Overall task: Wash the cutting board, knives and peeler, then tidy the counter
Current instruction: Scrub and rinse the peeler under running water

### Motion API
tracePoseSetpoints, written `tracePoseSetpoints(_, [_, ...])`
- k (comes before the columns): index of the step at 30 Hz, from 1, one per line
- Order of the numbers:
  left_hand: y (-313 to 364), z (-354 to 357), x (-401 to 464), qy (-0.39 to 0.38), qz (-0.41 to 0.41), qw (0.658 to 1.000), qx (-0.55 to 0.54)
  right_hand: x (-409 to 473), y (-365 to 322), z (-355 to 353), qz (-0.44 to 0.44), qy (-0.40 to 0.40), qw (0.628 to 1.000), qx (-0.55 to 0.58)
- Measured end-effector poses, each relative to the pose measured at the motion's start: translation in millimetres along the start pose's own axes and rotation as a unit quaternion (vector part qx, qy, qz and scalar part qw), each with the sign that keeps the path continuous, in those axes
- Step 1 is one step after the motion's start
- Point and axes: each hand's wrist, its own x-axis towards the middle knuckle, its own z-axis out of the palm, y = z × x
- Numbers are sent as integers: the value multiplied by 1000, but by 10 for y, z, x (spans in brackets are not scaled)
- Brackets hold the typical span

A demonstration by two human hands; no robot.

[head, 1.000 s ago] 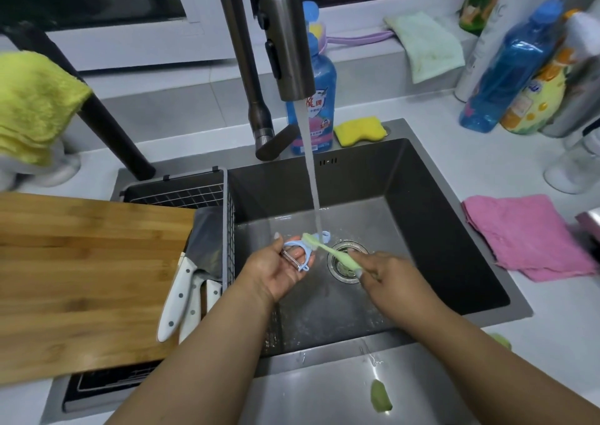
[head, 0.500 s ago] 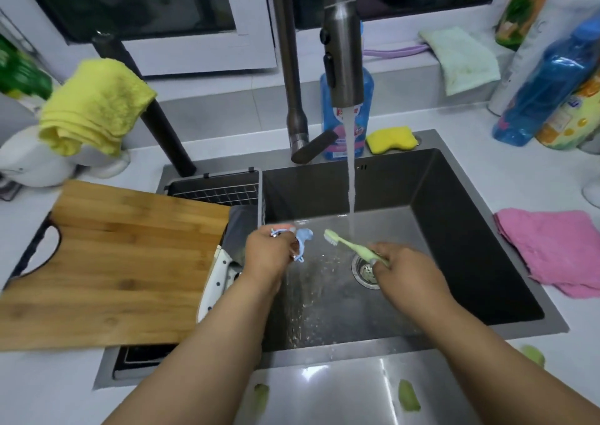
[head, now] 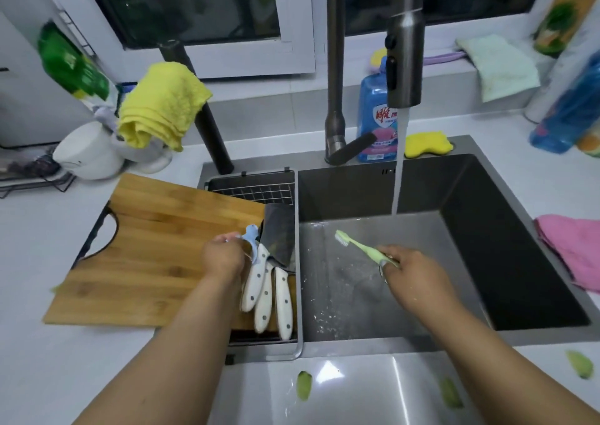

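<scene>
My left hand (head: 223, 257) grips the light blue peeler (head: 252, 242) above the drain basket, at the right edge of the bamboo cutting board (head: 152, 262). Three white-handled knives (head: 268, 291) lie in the wire drain basket (head: 256, 190), their dark blades pointing away from me. My right hand (head: 410, 270) holds a pale green toothbrush (head: 357, 246) over the sink basin (head: 373, 278), bristles pointing up-left. Water runs from the faucet (head: 406, 67) into the sink.
A blue detergent bottle (head: 375, 122) and yellow sponge (head: 427, 143) sit behind the sink. A pink cloth (head: 574, 249) lies on the right counter, a yellow cloth (head: 162, 106) hangs at left. Green peel scraps (head: 303, 385) lie on the front rim and counter.
My left hand has carried the peeler left, out from under the water stream to over the drain basket. My right hand with the toothbrush stayed over the sink. The camera view has turned left.
</scene>
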Motion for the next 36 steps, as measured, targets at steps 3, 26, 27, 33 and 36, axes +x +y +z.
tracePoseSetpoints(3, [-86, -45, 99, -7, 6, 999, 46, -22, 6, 29, 16, 0, 1000, 17])
tracePoseSetpoints(26, [249, 1341, -1039, -451, 116, 862, 203, 176, 554, -330, 19, 69, 994, -81])
tracePoseSetpoints(27, [246, 1375, -1015, -443, 110, 868, 193, 210, 582, -339, 18, 74, 993, -88])
tracePoseSetpoints(33, [553, 1564, -874, -386, 52, 914, 112, 442, 702, -312, 19, 46, 995, -90])
tracePoseSetpoints(36, [861, 1689, -777, -369, -29, 929, -19, 579, 744, -306, 18, 67, 996, -62])
